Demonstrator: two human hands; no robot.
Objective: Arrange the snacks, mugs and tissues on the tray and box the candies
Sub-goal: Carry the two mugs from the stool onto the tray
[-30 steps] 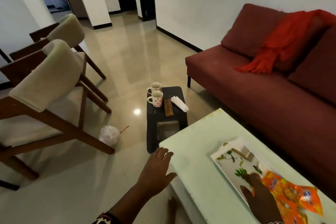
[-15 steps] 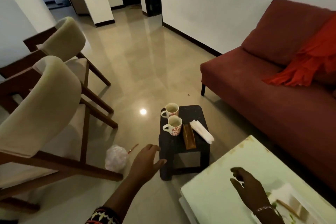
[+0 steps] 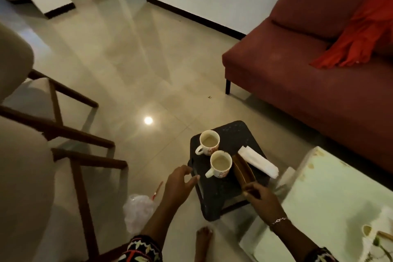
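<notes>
Two full mugs [image 3: 220, 164] stand on the black stool [image 3: 225, 189], tissues [image 3: 257, 161] and a brown box [image 3: 243, 169] just beside them. The left hand [image 3: 180, 185], fingers loosely spread, nears the stool's edge; the right hand [image 3: 260, 198] pinches the box's near end. Fetching is the step; carrying to the tray [image 3: 380, 238] calls for steady, level lifts.

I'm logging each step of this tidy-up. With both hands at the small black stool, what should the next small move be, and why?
Probably close the left hand around the nearer mug, since it hovers open near its handle. The right hand is at the brown box; whether it grips it is unclear. Both mugs look full, so lift level.
</notes>
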